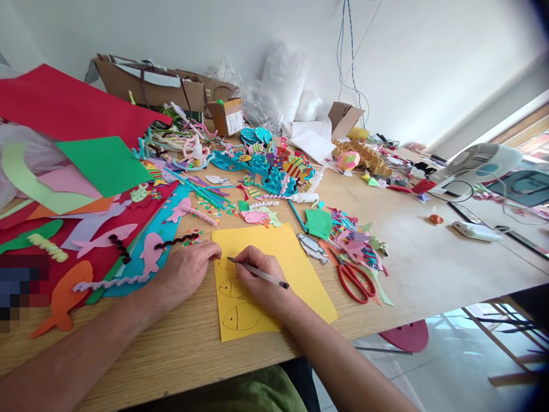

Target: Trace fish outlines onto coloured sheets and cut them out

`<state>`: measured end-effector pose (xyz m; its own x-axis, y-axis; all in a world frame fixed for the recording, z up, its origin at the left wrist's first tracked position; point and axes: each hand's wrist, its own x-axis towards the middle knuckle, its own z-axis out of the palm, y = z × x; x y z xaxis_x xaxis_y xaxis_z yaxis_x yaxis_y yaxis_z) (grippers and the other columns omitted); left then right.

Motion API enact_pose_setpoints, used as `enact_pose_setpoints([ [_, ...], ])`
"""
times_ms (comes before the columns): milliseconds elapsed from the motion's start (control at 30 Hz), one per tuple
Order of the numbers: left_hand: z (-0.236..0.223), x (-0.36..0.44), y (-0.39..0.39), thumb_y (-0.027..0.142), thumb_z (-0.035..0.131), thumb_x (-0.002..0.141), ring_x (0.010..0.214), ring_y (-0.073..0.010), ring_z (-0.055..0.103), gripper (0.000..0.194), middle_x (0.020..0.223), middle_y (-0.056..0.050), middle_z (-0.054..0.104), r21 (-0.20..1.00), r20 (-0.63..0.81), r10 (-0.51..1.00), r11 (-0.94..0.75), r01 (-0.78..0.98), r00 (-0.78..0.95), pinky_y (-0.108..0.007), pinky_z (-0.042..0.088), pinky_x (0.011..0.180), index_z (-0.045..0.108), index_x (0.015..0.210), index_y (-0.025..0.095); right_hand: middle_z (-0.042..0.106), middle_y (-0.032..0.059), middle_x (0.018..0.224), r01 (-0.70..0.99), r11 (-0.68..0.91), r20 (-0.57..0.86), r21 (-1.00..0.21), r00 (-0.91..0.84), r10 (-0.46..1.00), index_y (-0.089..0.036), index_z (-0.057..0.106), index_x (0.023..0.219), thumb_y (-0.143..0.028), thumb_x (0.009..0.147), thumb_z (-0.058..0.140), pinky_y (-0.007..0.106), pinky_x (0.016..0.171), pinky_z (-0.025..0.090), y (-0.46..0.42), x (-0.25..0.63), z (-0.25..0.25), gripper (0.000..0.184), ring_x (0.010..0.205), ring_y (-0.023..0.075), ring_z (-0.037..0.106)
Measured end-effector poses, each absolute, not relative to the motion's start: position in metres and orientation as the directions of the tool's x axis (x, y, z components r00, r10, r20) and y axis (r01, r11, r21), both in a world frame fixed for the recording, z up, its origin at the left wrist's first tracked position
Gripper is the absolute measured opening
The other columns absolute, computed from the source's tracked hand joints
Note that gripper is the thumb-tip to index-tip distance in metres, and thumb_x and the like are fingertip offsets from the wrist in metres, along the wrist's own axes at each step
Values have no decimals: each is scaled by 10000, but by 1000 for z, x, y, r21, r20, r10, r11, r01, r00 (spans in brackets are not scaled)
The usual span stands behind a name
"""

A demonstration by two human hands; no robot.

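Observation:
A yellow sheet of paper (pixel 295 260) lies on the wooden table (pixel 429 269) in front of me, with pencil outlines of fish (pixel 240 316) drawn down its left side. My right hand (pixel 261 280) is closed round a pencil (pixel 259 273), its tip on the sheet near the top fish. My left hand (pixel 189 269) rests at the sheet's left edge, fingers curled down onto the paper, holding it flat.
Red-handled scissors (pixel 354 277) lie right of the sheet beside paper scraps. Coloured sheets, cut-out fish and pipe cleaners (pixel 109 283) cover the left. A heap of paper fish and corals (pixel 274 166), glue bottles, cardboard boxes (pixel 150 83) and a white fan (pixel 476 163) stand farther back.

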<state>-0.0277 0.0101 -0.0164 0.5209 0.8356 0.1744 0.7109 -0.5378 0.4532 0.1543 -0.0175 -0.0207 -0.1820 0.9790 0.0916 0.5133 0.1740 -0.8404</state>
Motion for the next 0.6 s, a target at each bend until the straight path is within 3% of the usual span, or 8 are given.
enact_pose_setpoints([
  [600, -16, -27, 9, 23, 313, 734, 820, -182, 634, 334, 859, -51, 682, 446, 133, 840, -525, 725, 527, -279, 477, 707, 589, 845, 175, 509, -56, 545, 543, 166, 81, -823, -177, 981, -202, 537, 731, -181, 738, 491, 187, 492, 342, -18, 154, -20, 50, 492, 89, 450],
])
